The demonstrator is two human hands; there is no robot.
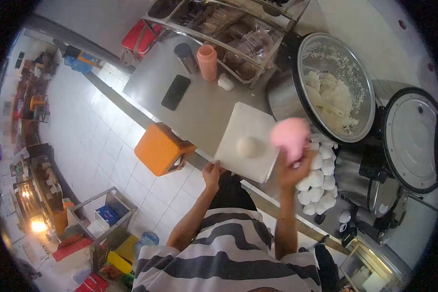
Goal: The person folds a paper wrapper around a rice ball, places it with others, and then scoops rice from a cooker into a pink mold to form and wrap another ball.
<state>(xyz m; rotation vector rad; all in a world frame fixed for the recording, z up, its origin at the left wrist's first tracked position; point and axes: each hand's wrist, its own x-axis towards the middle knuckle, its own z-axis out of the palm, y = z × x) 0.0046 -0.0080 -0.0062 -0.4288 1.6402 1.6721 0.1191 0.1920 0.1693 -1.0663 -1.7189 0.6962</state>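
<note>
A stack of white paper sheets (233, 126) lies on the metal counter in front of me, with a rounded mound of white rice (247, 147) on top. My left hand (211, 174) is closed on the near left corner of the paper. In my right hand (295, 170) is a pink bowl (290, 136), blurred and held over the right edge of the stack. Beyond it a large rice cooker (283, 95) stands with its lid raised, and a pale scoop (330, 108) rests in the cooked rice (332, 90).
White paper-wrapped bundles (317, 179) are piled right of the stack. A black phone (176, 92), an orange bottle (207, 63), a dark tumbler (185, 57) and a crumpled white piece (225, 82) sit farther back. A wire rack (219, 34) holds packets. An orange stool (161, 149) stands left.
</note>
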